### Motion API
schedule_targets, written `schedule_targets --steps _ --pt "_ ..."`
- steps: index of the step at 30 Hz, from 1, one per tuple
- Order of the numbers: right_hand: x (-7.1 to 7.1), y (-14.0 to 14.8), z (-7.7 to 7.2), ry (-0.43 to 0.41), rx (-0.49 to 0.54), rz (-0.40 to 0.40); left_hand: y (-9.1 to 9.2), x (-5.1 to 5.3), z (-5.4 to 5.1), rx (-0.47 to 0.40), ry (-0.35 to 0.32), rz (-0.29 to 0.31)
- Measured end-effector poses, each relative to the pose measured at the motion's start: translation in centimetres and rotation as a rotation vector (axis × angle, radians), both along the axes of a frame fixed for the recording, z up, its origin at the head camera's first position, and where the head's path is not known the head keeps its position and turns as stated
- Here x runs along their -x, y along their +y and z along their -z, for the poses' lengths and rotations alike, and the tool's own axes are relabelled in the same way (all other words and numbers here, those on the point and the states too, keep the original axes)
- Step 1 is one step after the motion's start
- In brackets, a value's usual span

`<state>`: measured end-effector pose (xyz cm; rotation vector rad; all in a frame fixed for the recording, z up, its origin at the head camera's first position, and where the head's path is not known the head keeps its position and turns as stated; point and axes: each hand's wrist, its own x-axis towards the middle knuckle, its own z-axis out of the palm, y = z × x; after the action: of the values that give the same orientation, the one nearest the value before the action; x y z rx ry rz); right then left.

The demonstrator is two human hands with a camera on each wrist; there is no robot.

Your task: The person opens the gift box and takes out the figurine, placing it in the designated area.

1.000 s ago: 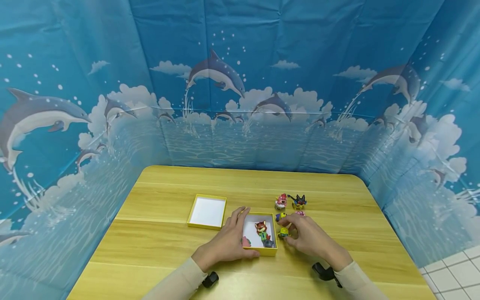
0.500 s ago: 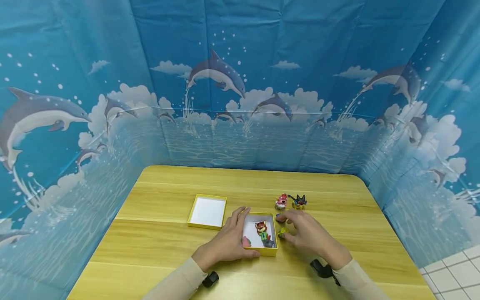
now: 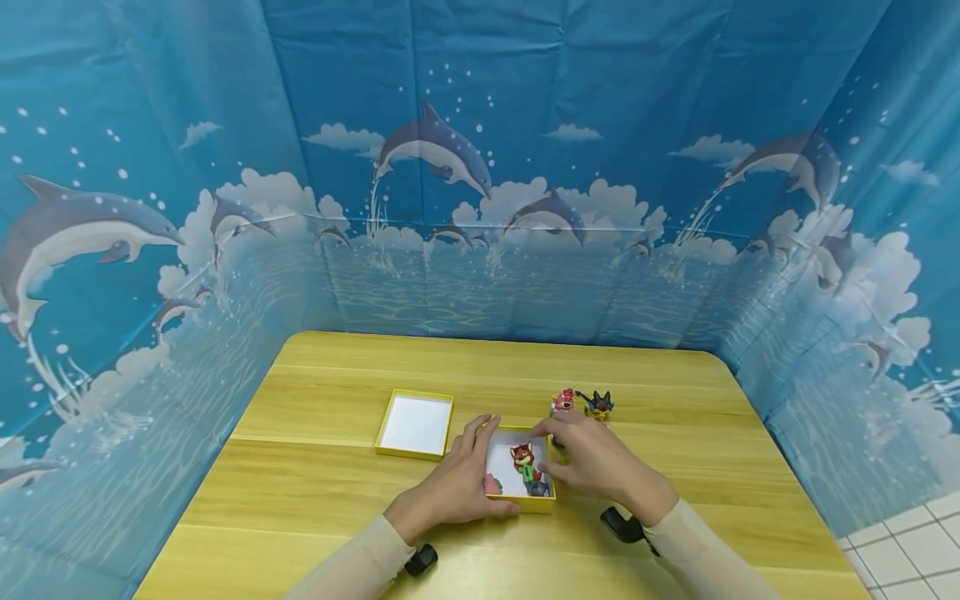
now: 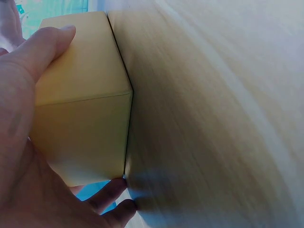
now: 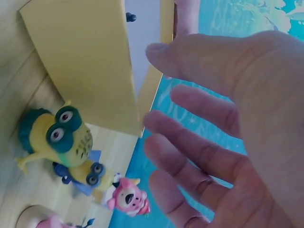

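Note:
My left hand grips a small yellow box from the left, thumb on its near wall and fingers round the far side. Inside lie a fox figurine in a green shirt, a pink piece and a dark grey piece. Over the box's right rim hovers my right hand, its fingers loosely spread with nothing between them in the right wrist view. Under it, beside the box, stand a yellow figurine with green goggles and another goggled yellow figurine.
A yellow box lid with a white inside lies to the left. Behind my right hand stand a pink bear figurine and a black-eared figurine. Part of another pink figurine shows low in the right wrist view. A dolphin-print curtain surrounds the table.
My right hand has shifted left from over the yellow figurines to the box's right rim. The left hand and the box have stayed in place.

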<state>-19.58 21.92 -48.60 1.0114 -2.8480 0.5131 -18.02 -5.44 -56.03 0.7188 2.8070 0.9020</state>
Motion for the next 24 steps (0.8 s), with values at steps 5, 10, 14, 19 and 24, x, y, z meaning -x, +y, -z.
schedule_targets --steps 5,10,14,19,24 --pt "0.5 -0.9 0.0 -0.056 -0.026 -0.012 -0.1 0.1 0.2 0.003 0.005 0.011" --pt "1.0 -1.7 0.3 -0.071 -0.050 -0.023 -0.2 0.2 0.2 0.005 0.021 0.018" --pt "1.4 -2.1 0.6 -0.076 -0.090 -0.026 -0.1 0.2 0.2 0.002 0.022 0.021" --pt "1.6 -2.5 0.7 -0.089 -0.107 -0.030 -0.1 0.1 0.1 -0.001 0.018 0.021" --pt "1.7 -3.0 0.6 -0.093 -0.119 -0.047 -0.1 0.1 0.1 -0.001 0.019 0.022"
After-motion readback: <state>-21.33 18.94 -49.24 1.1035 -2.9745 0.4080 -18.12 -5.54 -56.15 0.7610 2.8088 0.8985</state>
